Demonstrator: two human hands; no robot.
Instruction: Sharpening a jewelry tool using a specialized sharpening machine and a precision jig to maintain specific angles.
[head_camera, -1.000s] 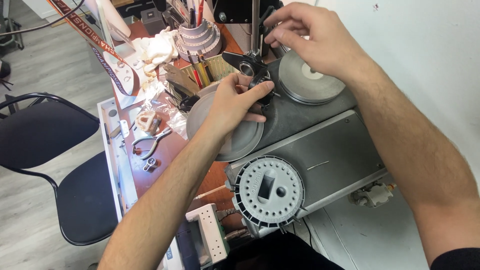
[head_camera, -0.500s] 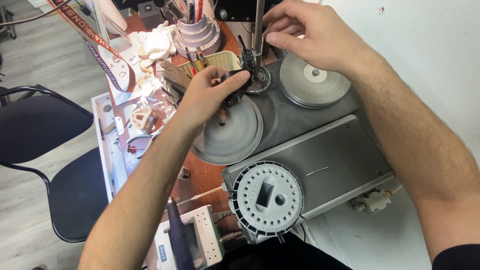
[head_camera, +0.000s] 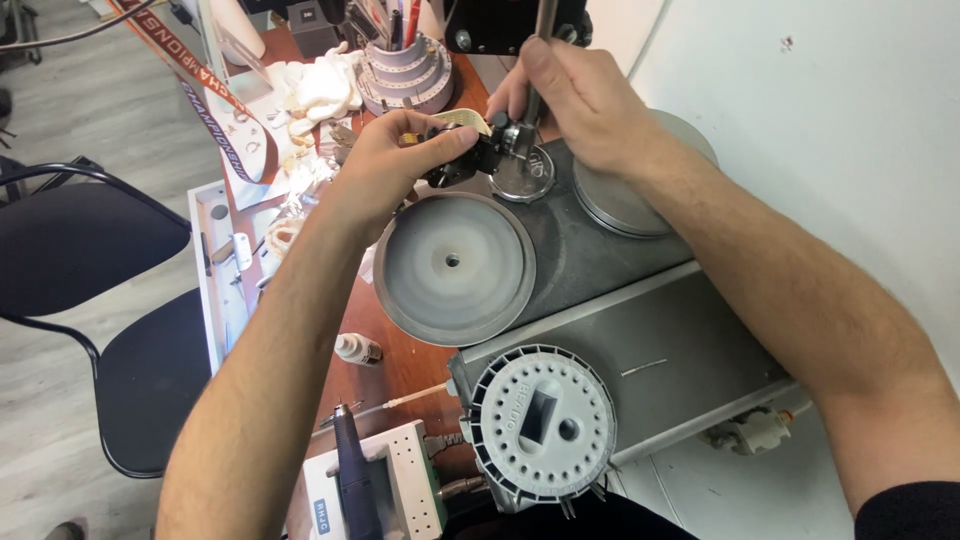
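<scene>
My left hand (head_camera: 385, 165) grips a small black clamp-like part (head_camera: 462, 158) just above the far rim of a grey lapping disc (head_camera: 455, 268). My right hand (head_camera: 580, 100) is closed around a vertical metal post (head_camera: 530, 100) and the black fitting on it, right beside my left fingers. Under both hands sits a small round metal dish (head_camera: 525, 178). A second grey disc (head_camera: 620, 210) lies partly hidden under my right wrist. Both discs sit on a dark grey machine top (head_camera: 590, 270).
A white round perforated dial (head_camera: 540, 422) sits on the machine's near end. A grey tiered tool holder (head_camera: 405, 70), white cloth (head_camera: 320, 85), a small bottle (head_camera: 357, 349) and a handpiece on a white box (head_camera: 375, 480) crowd the brown bench. A black chair (head_camera: 90, 300) stands left.
My left hand lifted off the grey disc and moved up to the black part at the post. My right hand stayed on the post; the view shifted so both hands sit higher.
</scene>
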